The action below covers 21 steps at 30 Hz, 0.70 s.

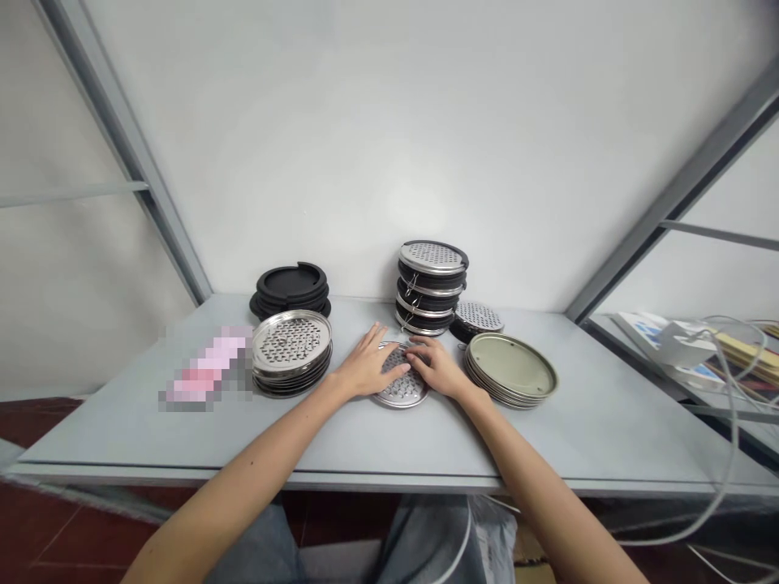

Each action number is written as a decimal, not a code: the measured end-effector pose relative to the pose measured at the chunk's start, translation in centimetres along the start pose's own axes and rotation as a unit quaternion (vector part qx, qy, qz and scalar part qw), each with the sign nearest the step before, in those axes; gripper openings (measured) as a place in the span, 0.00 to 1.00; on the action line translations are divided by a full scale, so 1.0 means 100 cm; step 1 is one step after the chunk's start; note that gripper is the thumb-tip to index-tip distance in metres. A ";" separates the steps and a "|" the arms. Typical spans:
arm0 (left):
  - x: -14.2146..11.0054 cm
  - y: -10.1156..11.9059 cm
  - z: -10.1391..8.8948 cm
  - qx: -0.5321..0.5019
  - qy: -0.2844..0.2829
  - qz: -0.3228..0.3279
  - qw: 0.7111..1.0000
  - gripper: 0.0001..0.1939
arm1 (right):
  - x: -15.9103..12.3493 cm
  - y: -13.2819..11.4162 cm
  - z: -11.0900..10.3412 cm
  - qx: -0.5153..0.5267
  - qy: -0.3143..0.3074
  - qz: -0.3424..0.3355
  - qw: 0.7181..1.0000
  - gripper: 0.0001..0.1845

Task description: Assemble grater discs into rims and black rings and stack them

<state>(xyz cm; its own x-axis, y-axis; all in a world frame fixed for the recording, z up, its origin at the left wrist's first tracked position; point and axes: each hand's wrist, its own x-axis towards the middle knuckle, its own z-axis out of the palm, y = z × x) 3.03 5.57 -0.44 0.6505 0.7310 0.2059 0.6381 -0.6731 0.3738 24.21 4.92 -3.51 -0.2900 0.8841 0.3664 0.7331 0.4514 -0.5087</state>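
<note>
A round silver grater plate point(402, 393) with raised holes lies flat on the table in front of me, partly covered by my hands. My left hand point(367, 367) rests at its left side, fingers stretched forward and thumb across the plate. On the far right of the same plate is my right hand point(439, 367), its fingers apart and slightly bent, touching the surface. Neither hand grips anything. To the left stands a stack of grater plates point(292, 339). Olive-green round plates point(514, 369) are piled just right of my right hand.
Behind are black round rims point(292, 282), a tall stack of black-rimmed graters point(432, 258) with wire loops, and a lower grater point(479, 316). A blurred-out pink item point(207, 369) lies left. White cables point(733, 422) hang at the right, by the metal frame point(633, 203).
</note>
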 end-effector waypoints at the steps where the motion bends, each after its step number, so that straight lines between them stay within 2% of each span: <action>1: 0.000 -0.002 0.002 -0.003 -0.001 -0.004 1.000 0.32 | 0.000 0.000 0.001 0.002 0.002 0.001 1.000 0.16; 8: -0.004 -0.008 0.003 0.004 -0.009 -0.040 0.999 0.34 | 0.007 -0.001 0.006 0.002 0.019 -0.003 1.000 0.13; 12: -0.008 -0.003 -0.006 0.020 -0.058 -0.055 0.997 0.47 | 0.010 0.002 0.004 0.003 0.013 -0.011 1.000 0.11; 16: -0.013 -0.003 -0.014 0.024 -0.127 -0.037 0.991 0.61 | 0.010 0.003 0.000 0.007 0.003 -0.016 1.000 0.11; 21: -0.015 -0.009 -0.015 0.024 -0.158 -0.029 0.987 0.65 | 0.010 0.001 -0.002 0.010 -0.002 -0.034 0.999 0.13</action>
<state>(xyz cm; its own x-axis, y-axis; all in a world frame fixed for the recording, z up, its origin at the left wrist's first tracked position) 0.85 5.22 0.31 0.7038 0.7018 -0.1103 0.6917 -0.6415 0.3316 24.09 5.80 -3.09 -0.3405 0.8522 0.3973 0.7001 0.5118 -0.4979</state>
